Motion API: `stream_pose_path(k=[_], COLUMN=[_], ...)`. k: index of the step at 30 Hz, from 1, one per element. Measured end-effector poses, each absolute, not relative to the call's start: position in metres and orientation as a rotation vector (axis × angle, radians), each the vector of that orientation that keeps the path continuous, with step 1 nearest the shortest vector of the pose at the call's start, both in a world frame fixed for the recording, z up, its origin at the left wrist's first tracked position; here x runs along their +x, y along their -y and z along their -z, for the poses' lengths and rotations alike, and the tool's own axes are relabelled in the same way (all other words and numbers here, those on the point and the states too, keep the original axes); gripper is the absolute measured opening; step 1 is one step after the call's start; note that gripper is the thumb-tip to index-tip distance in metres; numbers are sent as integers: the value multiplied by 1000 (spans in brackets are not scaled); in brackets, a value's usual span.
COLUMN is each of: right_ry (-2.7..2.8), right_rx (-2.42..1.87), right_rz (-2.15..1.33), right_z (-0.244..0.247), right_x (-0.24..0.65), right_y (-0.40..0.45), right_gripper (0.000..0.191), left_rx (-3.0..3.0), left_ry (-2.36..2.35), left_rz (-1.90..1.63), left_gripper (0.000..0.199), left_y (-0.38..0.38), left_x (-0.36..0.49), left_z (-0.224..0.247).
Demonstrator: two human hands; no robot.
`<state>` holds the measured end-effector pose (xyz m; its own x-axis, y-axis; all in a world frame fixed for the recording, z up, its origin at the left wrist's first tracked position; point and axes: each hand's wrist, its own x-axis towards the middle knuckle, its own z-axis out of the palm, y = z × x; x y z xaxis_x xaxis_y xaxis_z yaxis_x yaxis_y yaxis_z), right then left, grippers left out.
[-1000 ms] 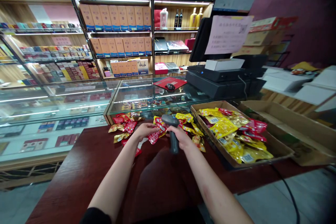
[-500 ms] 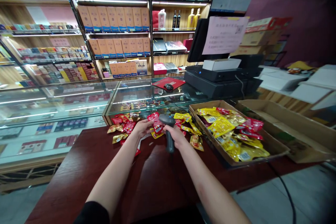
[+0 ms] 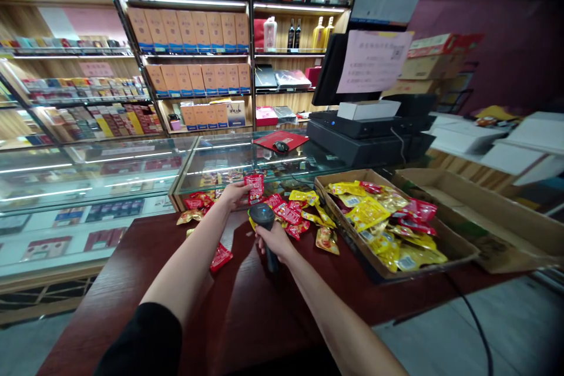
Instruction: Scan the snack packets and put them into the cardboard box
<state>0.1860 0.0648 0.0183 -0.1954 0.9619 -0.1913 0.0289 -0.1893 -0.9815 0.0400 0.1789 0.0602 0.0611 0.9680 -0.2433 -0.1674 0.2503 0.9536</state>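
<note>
Since half a second ago, our left hand [image 3: 234, 195] is reaching farther forward with a red packet [image 3: 254, 189], and our right hand [image 3: 275, 239] is bringing the scanner [image 3: 263, 217] leftward. Nearest to us, a black sleeve [image 3: 145, 335] is covering the upper part of our left arm. We are working above a dark brown table [image 3: 123, 273]; one loose packet [image 3: 221, 258] is lying on it, just beside our left forearm. Our right hand is closing around the scanner's handle, the head standing above the fist. Our left hand is pinching the red packet by its side between narrowed fingers, clear of the table, beyond the scanner and near the glass case [image 3: 220, 160]. Right of the scanner, a pile of red packets [image 3: 288, 212] is spreading toward some yellow packets [image 3: 304, 195]. Farther right, a carton [image 3: 462, 248] is holding many yellow, gold and red packets, a second carton [image 3: 476, 211] standing beside it. On the case, a mouse [image 3: 281, 146] is resting on a red mat [image 3: 264, 139], left of a monitor [image 3: 326, 73]. Farthest off, lit shelves [image 3: 282, 98] are bearing orange boxes [image 3: 189, 29] and bottles [image 3: 318, 34].
</note>
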Motion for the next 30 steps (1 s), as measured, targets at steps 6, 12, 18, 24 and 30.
stream_pose_path(k=[6,12,18,24,30], right_ry=[1305,1323,1317,1267,1115], right_rx=[-1242,-1273,-1256,-1090,-1177], right_rz=[-1411,-1395,-1391,-1055,-1078], right_z=[-20,-15,-16,-39,-59], right_x=[184,183,186,209,246], right_y=[-68,-69,-71,-83,-95], right_gripper=[17,17,14,21,14], left_rx=[917,965,916,918,956], left_ry=[-1178,-1291,-1197,-1168,-1036], left_rz=[-1058,-1077,-1066,-956,-832], left_gripper=[31,30,29,27,17], left_y=[-173,-177,-176,-161,-154], left_x=[39,36,36,44,96], left_z=[-67,-59,-61,-60,-69])
